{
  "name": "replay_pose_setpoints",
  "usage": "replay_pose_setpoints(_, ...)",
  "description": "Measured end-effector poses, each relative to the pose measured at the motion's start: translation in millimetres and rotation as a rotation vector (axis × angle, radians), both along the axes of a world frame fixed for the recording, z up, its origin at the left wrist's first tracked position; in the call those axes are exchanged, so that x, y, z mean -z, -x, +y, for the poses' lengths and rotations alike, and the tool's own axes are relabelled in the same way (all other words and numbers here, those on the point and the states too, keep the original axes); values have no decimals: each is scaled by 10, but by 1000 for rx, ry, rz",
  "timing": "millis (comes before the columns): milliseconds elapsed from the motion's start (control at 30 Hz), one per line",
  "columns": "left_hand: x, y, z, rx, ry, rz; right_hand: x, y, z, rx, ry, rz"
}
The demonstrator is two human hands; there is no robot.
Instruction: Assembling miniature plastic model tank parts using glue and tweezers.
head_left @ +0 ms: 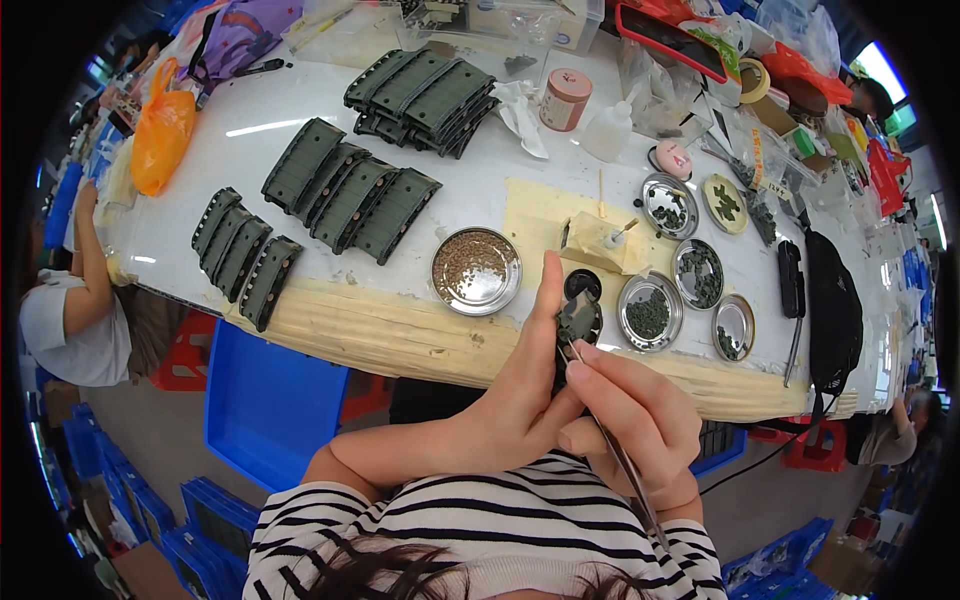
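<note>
Close in front of me, my left hand is wrapped round a small dark green moulded piece with a blackish edge. The thumb side of that hand points up and away from me. My right hand pinches a pair of metal tweezers, and their tips touch or nearly touch the near end of the green piece. Whether the tips hold a tiny part is too small to tell. Just beyond the piece stands a small black round dish. A round tin of brown granules is left of my hands.
Curved dark green panels lie in rows and a stack at left. Tins of small green parts stand at right, near a yellowish block holding sticks. A blue crate is below the table's left edge. Other people sit at both sides.
</note>
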State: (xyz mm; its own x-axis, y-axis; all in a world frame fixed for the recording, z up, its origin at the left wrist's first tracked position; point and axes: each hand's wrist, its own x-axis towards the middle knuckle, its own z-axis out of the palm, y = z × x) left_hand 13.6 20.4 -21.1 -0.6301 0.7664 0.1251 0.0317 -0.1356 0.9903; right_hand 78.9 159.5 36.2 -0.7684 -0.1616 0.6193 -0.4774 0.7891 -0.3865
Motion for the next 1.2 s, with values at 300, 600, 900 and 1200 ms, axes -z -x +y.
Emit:
replay_pose_setpoints(300,108,-8,121,-135,24,274,-22,57,-83,56,-180,72)
replay_pose_setpoints(600,-8,-12,102,-246,47,461,-69,47,-122,49,-238,73)
replay_pose_setpoints(900,59,-17,127,-310,57,528,-57,67,-136,36,-363,136)
replay_pose_setpoints(1200,86,-44,97,-278,64,510,-172,17,-53,-25,-267,-8)
